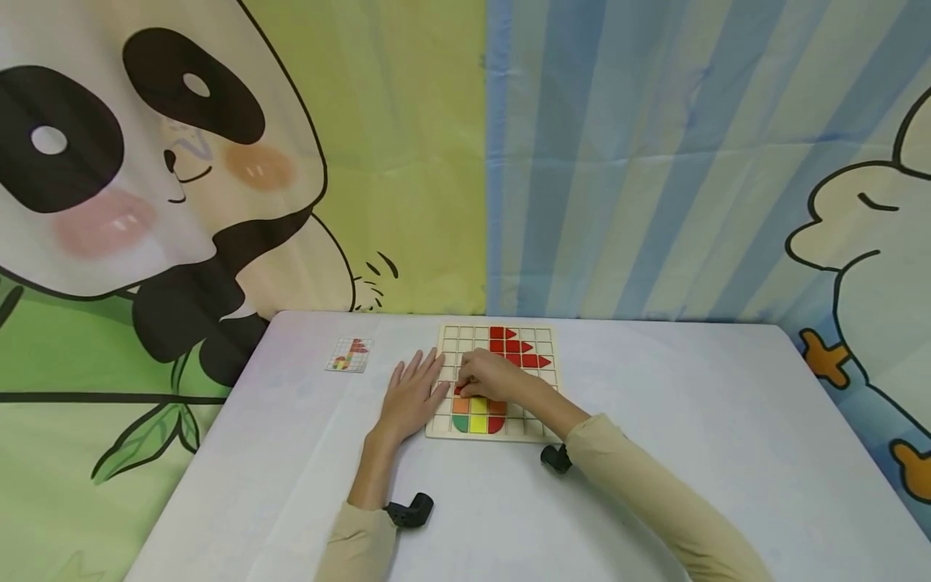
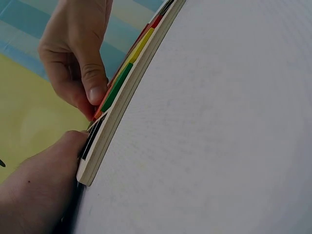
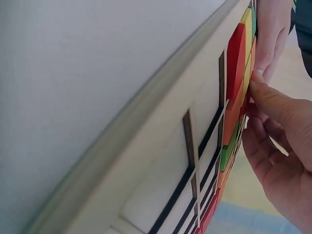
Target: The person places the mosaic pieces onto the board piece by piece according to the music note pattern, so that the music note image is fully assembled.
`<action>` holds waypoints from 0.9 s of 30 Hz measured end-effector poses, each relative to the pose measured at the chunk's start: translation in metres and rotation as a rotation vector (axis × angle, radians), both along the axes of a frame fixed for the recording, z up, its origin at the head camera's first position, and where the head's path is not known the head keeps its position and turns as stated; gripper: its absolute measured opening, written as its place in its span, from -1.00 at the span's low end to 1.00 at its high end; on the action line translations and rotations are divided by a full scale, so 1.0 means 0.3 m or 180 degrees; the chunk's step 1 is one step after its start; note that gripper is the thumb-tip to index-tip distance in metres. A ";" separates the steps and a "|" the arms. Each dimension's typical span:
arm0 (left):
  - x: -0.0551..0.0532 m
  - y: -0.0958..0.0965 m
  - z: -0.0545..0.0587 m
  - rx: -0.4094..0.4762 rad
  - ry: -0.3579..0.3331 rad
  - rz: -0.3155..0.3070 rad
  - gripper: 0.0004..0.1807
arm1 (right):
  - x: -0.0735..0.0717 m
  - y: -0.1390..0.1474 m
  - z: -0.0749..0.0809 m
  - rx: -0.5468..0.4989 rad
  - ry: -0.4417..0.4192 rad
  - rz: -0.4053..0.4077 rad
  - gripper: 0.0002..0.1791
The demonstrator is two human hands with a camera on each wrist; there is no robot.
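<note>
A wooden grid board lies on the table under both hands. My right hand reaches over it from the right, its thumb and fingers pinching a small red tile at the board's left part. In the right wrist view that hand partly covers the tile. My left hand, fingers spread and straight, rests along the board's left edge. Close below the right hand sit a green rounded tile, a yellow tile, a red rounded tile and orange tiles.
Rows of red tiles with pointed right ends fill squares near the board's far side. A small pattern card lies left of the board on the white table. Black wrist cameras are worn on both arms. A printed cloth hangs behind.
</note>
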State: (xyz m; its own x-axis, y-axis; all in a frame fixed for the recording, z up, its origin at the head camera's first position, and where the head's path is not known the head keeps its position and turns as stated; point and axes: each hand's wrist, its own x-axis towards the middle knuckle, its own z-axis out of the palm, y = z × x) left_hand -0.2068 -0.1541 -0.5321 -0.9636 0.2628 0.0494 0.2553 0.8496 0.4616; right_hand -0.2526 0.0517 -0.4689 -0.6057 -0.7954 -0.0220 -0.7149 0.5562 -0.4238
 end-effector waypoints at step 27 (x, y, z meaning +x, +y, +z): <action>0.005 -0.004 0.002 -0.0002 0.0048 0.0013 -0.33 | 0.043 0.031 0.002 0.0023 0.0137 -0.0127 -0.78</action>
State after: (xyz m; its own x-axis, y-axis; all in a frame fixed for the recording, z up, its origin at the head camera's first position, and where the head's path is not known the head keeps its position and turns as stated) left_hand -0.2052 -0.1554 -0.5315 -0.9638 0.2588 0.0639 0.2588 0.8509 0.4572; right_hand -0.2396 0.0611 -0.4682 -0.6375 -0.7704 -0.0009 -0.7095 0.5876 -0.3891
